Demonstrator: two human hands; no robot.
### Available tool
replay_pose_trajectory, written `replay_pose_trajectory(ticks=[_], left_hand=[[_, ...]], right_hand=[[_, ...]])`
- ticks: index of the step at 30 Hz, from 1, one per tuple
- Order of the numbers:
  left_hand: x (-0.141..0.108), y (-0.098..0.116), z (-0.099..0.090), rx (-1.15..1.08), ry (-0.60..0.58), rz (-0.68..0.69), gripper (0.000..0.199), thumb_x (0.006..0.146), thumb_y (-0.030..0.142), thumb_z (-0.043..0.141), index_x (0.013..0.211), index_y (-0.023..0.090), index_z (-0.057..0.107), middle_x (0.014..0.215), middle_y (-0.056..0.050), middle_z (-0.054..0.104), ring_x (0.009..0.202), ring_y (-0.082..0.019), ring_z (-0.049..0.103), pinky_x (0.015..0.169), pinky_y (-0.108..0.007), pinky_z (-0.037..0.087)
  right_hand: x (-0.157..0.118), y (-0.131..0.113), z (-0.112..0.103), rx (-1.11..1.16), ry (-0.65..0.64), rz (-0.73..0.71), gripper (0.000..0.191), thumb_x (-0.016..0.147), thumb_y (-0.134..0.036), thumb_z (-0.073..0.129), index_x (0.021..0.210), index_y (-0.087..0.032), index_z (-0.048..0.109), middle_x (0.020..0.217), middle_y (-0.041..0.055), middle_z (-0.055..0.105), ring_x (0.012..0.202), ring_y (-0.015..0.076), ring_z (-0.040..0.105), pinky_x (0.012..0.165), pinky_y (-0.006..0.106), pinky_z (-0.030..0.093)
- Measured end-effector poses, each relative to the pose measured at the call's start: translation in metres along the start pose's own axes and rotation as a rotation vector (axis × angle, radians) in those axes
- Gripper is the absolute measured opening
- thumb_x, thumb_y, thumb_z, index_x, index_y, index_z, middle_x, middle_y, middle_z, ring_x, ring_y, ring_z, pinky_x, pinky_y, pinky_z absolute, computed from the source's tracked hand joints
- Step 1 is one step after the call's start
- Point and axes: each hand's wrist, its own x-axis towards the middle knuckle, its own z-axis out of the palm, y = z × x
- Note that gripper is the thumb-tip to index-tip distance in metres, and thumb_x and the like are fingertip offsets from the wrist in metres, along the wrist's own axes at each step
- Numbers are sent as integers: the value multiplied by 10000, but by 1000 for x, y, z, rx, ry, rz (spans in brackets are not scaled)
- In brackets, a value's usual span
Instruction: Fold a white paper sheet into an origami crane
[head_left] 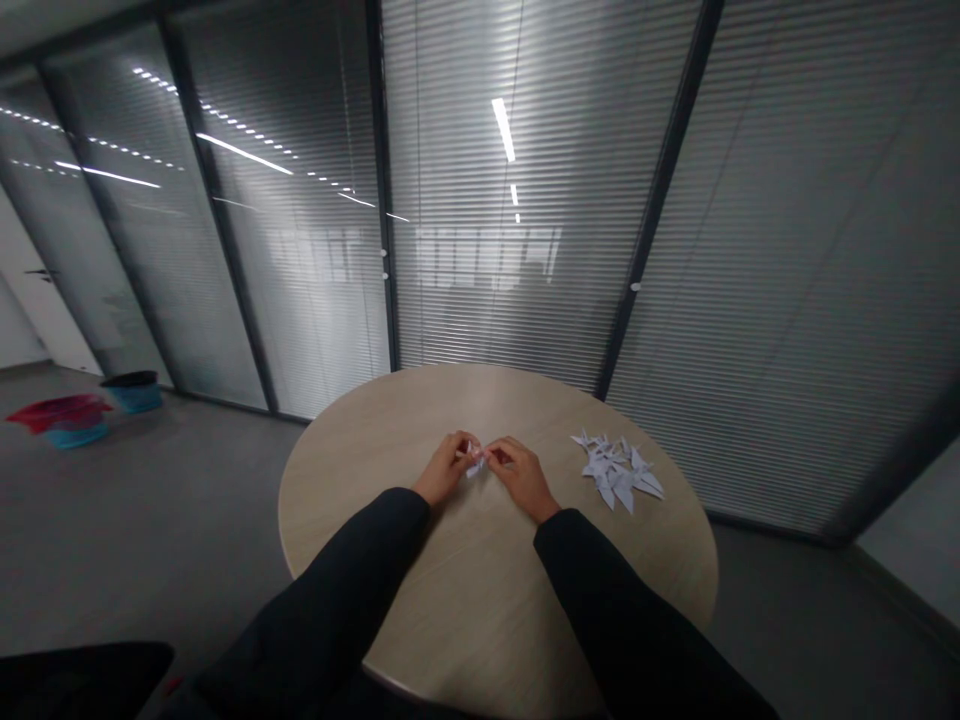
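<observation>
Over the middle of the round table, a small folded piece of white paper [474, 466] sits between my two hands. My left hand [450, 466] pinches it from the left with thumb and fingers. From the right, my right hand [519, 474] has its thumb and index finger closed on the paper's edge, the fingertips of both hands nearly meeting. Fingers cover much of the paper, so its exact folded shape is hidden. To the right of my right hand lies a loose pile of white folded paper cranes [619, 470], with pointed tips sticking out.
The wooden round table [360, 440] stands close to a glass partition [480, 300] with blinds. On the floor at far left are a blue tub [135, 395] with a dark top and another blue tub [75, 435] with red cloth or plastic over it.
</observation>
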Motion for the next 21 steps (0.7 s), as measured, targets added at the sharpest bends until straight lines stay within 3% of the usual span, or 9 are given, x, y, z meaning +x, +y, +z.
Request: replay_pose_trajectory(ticks=[4,7,10,14,18,21], left_hand=[[-2,5,3,-385,1,-321,545,725,306,718,1168,177,428,990,-75,498,880,-159,544,746,-308,482],[-4,12,3,-588,-39,-432,632,679,270,764,1182,163,395,1005,-93,538,873,-184,605,779,-369,509],[-3,14,3,-651,-24,-451,532,675,194,762,1089,123,435,919,-87,593,800,-183,641,766,-346,517],[1,9,0,-590,18,-424,419,666,181,766,980,92,504,809,-65,607,698,-149,634,628,-248,497],[-1,5,-3,-466,-60,-380,486,633,280,797,987,71,537,744,-61,611,628,-124,600,539,-204,432],[-3,5,-5,-394,-131,-328,571,610,357,803,1023,62,542,729,-70,620,632,-122,582,543,-208,413]], right_hand=[[1,1,-1,-51,98,14,144,856,-245,520,767,-156,589,752,28,561,680,127,511,651,241,401],[1,1,-1,-68,112,15,144,854,-249,512,777,-156,591,767,33,568,683,129,513,658,247,401],[0,-1,0,-45,85,16,164,854,-275,510,786,-157,602,786,41,578,704,135,528,675,251,413],[1,-3,0,49,30,105,258,877,-372,474,821,-158,605,852,60,603,782,153,562,701,258,435],[1,2,5,142,67,276,381,819,-484,519,1008,-155,558,886,66,615,785,165,572,732,287,447],[-1,11,10,194,32,383,465,758,-536,563,1027,-158,548,846,54,602,768,166,563,722,292,446]])
